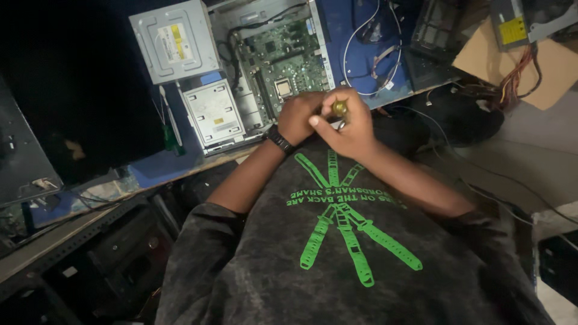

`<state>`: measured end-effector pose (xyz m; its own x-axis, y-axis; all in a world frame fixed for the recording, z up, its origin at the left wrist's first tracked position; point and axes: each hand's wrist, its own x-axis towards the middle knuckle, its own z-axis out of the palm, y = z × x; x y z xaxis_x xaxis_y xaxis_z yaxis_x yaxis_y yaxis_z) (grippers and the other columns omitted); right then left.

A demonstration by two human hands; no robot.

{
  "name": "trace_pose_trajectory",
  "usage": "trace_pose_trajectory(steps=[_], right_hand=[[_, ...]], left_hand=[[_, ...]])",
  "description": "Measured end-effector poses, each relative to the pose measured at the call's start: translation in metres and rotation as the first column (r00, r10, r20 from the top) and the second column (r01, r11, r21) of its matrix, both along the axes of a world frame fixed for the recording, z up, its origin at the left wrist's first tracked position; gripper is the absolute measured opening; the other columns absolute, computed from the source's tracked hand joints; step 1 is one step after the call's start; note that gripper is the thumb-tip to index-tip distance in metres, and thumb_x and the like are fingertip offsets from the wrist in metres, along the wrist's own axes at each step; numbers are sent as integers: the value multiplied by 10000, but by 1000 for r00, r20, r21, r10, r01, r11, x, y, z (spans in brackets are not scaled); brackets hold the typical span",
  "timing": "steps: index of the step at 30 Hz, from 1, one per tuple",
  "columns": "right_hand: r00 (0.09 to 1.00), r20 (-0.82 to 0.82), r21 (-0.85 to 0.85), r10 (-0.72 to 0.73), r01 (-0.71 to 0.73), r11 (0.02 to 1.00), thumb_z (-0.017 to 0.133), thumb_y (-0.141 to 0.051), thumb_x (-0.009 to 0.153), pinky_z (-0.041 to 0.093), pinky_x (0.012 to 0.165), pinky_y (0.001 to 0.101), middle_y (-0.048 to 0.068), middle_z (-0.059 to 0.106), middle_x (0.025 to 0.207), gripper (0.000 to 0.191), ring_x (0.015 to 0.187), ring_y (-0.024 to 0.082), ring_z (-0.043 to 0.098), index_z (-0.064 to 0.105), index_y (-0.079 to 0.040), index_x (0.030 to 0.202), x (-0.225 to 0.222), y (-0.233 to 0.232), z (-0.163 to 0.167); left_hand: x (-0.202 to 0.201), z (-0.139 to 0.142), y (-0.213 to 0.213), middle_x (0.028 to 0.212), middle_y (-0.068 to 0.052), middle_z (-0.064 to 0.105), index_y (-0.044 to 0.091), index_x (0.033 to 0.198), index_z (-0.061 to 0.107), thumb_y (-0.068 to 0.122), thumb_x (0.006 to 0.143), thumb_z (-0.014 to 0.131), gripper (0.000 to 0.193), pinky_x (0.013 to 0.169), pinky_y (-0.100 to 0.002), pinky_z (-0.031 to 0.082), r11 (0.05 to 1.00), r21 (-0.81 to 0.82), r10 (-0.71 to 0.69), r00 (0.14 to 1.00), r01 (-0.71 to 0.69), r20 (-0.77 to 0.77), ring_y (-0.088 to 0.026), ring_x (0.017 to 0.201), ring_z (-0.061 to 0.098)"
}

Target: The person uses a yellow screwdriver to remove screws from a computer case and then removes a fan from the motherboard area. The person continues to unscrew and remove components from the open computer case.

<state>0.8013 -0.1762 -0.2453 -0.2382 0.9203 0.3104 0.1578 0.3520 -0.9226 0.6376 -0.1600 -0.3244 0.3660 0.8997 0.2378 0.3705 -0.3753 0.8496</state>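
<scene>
From the head camera, the person is looking down over a dark grey T-shirt (337, 241) with a green print. Both hands are meeting in front of the chest, just at the near edge of an opened desktop computer case (241, 72). The right hand (349, 123) is curling its fingers together around a screwdriver (340, 108), whose yellowish handle end is showing between thumb and forefinger. The left hand (298, 117), wearing a black wristwatch (280, 139), is pressing against the right one with its fingers folded; whether it is gripping anything is not clear, since the right hand is covering it.

Inside the case, a green motherboard (289, 60) with a bare processor socket is lying exposed. Two grey optical drives (174, 42) are sitting beside it, one swung up and one lower. A green-handled screwdriver (170, 135) is resting on the blue worktop (349, 36), well left of the hands. Loose white cables (367, 54) are trailing over the blue surface behind the hands.
</scene>
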Motion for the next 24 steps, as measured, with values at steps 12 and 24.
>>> trace_pose_trajectory(steps=[12,24], right_hand=[[988,-71,148,135,-124,981,634,-212,1043,444,679,357,156,533,829,389,744,238,533,462,91,871,-5,4,21],[928,-170,-48,332,-345,938,462,-455,1142,495,956,344,129,607,1119,475,1042,210,602,551,11,1108,19,25,14]], left_hand=[[-10,18,1,906,-149,732,73,984,714,184,835,725,186,754,-473,559,995,-100,-13,992,0,-126,-371,866,706],[-18,4,-10,1060,-129,754,101,1098,736,145,925,689,185,794,-409,585,998,-4,-63,976,64,-207,-321,917,731]])
